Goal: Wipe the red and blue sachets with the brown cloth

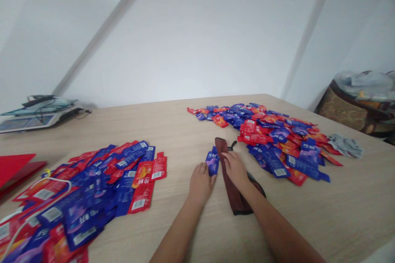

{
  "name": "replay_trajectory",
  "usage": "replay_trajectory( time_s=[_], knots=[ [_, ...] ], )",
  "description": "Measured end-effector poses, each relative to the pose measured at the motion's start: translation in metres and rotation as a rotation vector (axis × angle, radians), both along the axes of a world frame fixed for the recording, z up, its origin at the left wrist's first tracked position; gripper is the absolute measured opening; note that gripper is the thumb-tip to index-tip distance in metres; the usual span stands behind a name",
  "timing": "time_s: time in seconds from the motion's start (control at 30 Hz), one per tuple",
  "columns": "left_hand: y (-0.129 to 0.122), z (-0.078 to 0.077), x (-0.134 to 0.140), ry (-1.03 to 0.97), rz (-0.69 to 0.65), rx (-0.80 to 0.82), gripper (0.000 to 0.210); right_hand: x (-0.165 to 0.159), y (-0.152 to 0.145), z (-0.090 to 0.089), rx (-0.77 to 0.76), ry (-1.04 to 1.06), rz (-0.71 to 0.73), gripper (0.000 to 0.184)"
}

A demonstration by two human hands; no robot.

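Observation:
A small blue packet (212,162) with white lettering and a purple print lies near the middle of the wooden table. My left hand (200,183) is at its lower left edge, with curled fingertips along its side and the thumb by its bottom corner. Just right of the packet is a long maroon cloth piece (227,189) with black edging, perhaps a folded pouch; its kind is not clear. My right hand (237,168) grips its upper part, the fingers bent over its left edge. The cloth overlaps the packet's right edge.
A heap of red and blue packets (262,127) spreads over the right back, with a grey crumpled cloth (345,145) beside it. Another heap (92,185) covers the left, near a red folder (15,168). Flat items with cables (40,111) lie far left. A chair (342,107) holds bags.

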State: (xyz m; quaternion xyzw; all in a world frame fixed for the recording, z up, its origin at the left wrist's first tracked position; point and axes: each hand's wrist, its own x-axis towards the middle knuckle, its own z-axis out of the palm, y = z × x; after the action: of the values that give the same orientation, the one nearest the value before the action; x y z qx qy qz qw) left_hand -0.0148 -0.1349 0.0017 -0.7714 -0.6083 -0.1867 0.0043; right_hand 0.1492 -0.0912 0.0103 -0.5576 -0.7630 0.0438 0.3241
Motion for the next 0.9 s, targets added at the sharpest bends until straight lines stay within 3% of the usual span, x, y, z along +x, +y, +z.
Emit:
replay_trajectory(
  time_s=[0.13, 0.27, 0.37, 0.5, 0.57, 0.67, 0.8, 0.9],
  knots=[
    [-0.003, 0.001, 0.004, 0.045, -0.019, 0.015, 0.051, -0.022, -0.007, 0.0, -0.009, -0.115, 0.191, 0.046],
    [-0.006, -0.001, 0.007, 0.057, 0.024, 0.012, 0.05, -0.014, 0.01, -0.004, -0.139, -0.182, 0.016, 0.05],
    [-0.009, -0.004, 0.009, 0.06, 0.04, 0.044, 0.053, 0.0, 0.021, -0.009, -0.134, -0.179, -0.075, 0.048],
    [-0.009, -0.007, 0.009, 0.077, -0.134, 0.082, 0.054, 0.005, 0.021, -0.012, -0.101, -0.14, -0.076, 0.046],
    [-0.007, -0.007, 0.006, 0.092, -0.155, 0.064, 0.052, 0.005, 0.019, -0.012, -0.107, -0.112, -0.07, 0.045],
    [0.0, -0.005, -0.006, 0.133, 0.04, 0.041, 0.052, 0.005, 0.018, -0.013, -0.106, -0.086, -0.063, 0.042],
    [0.008, 0.008, -0.041, 0.257, 0.355, 0.032, 0.056, 0.007, 0.02, -0.015, -0.1, -0.07, -0.046, 0.041],
    [0.009, 0.026, -0.072, 0.367, 0.42, 0.0, 0.049, 0.008, 0.021, -0.017, -0.101, -0.066, -0.033, 0.041]
  ],
)
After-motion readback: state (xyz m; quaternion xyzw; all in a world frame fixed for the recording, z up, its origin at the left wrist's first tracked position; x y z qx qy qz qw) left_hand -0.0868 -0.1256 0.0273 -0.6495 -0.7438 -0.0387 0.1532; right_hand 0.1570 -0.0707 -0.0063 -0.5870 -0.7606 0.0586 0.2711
